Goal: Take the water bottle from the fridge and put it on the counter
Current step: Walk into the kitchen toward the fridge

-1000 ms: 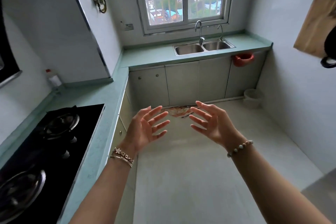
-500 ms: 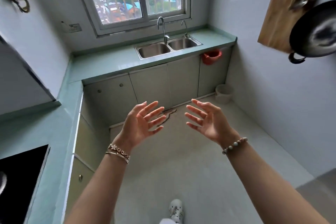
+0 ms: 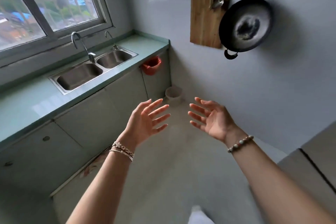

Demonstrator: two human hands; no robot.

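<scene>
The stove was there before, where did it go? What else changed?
The view swung right: the stove left the picture, the sink slid left, and the pan and board came in. Both hands, left and right, stayed open, empty, fingers spread.

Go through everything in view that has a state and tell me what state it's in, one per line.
left hand: open, empty
right hand: open, empty
double sink: both basins empty
faucet: no water running
window: shut
cabinet doors: closed
wok: hanging on wall
cutting board: hanging on wall
</scene>
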